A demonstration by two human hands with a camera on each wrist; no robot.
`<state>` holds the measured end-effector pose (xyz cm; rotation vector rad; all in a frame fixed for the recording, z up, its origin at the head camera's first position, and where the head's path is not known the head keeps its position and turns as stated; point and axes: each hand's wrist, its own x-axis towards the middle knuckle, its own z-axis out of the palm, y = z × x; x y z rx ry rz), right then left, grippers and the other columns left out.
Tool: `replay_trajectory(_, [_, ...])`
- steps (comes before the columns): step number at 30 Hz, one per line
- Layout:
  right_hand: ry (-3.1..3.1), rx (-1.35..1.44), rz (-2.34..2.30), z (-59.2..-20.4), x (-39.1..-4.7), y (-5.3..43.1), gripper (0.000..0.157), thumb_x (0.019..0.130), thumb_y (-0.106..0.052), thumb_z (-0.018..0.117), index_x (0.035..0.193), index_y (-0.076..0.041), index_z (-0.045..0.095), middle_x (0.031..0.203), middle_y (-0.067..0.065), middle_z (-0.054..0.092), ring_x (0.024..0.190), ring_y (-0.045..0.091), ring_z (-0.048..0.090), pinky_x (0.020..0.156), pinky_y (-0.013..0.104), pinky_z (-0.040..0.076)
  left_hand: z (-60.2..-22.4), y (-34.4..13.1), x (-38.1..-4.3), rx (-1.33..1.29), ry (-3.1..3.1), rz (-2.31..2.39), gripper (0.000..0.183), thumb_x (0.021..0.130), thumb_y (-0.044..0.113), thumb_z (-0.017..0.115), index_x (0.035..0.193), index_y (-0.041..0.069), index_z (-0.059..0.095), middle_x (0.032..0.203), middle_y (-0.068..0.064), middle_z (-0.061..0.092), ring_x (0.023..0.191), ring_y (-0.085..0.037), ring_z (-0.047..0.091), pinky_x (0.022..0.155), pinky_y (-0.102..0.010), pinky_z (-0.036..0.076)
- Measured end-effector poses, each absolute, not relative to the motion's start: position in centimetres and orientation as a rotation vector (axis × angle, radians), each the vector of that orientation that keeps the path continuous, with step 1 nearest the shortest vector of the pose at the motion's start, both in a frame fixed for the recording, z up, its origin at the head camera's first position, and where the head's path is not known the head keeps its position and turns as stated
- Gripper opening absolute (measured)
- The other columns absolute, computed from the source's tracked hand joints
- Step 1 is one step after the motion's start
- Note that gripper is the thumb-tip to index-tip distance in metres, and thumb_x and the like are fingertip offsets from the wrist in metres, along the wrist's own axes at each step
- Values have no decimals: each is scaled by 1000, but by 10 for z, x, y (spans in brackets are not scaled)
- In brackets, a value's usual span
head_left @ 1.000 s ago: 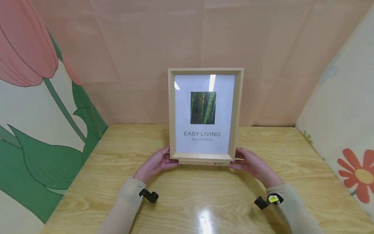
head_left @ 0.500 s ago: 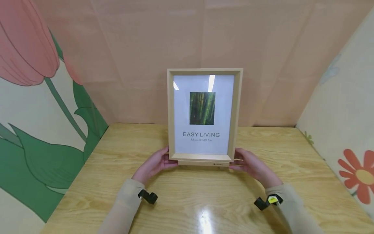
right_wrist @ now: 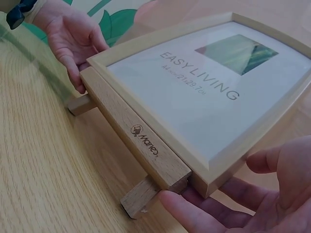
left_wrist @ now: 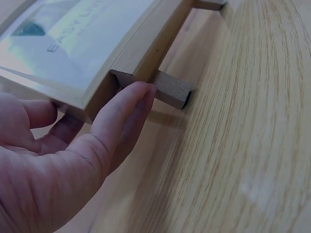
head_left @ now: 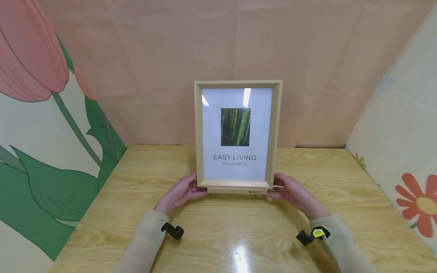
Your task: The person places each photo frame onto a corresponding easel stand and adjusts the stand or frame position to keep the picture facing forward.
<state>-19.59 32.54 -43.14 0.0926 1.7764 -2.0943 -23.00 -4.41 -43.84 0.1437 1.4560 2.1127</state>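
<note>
A light wooden picture frame [head_left: 238, 183] leans upright on a small wooden tabletop easel [head_left: 235, 191]. Its white insert [head_left: 237, 172] reads "EASY LIVING" below a green bamboo picture. My left hand [head_left: 179, 192] holds the lower left corner, with fingertips at the end of the easel's ledge. My right hand [head_left: 296, 191] holds the opposite lower corner; in the right wrist view its thumb [right_wrist: 264, 160] lies by the frame's side and a finger [right_wrist: 189, 213] touches the ledge end. Two short easel feet [left_wrist: 171, 91] stick out under the ledge. The easel's back is hidden.
The wood-grain table [head_left: 218, 227] carries the easel near its far side. A pink cloth backdrop [head_left: 153, 76] hangs behind. Side panels show a painted tulip [head_left: 30, 53] on the left and a red flower [head_left: 425, 205] on the right. Black bands circle both wrists.
The frame and easel have shifted very slightly left and nearer, with both hands staying at the lower corners.
</note>
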Motion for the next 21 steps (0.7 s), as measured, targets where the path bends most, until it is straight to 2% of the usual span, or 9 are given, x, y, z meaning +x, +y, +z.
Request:
replay_trajectory(15, [1778, 59, -2089, -431, -192, 327, 53, 96, -32, 35, 127, 11, 29, 110, 22, 52, 98, 35, 55, 86, 47, 43, -438, -46, -228, 142, 1452, 2110, 51, 95, 34, 35, 132, -1, 32, 116, -31, 48, 103, -40, 52, 87, -47, 43])
replay_trajectory(21, [1957, -6, -1954, -427, -186, 338, 50, 96, -31, 38, 123, 11, 35, 111, 24, 53, 102, 39, 52, 87, 49, 41, -435, -54, -231, 121, 1492, 2072, 53, 94, 36, 39, 131, -2, 32, 116, -31, 48, 102, -43, 51, 89, -50, 39])
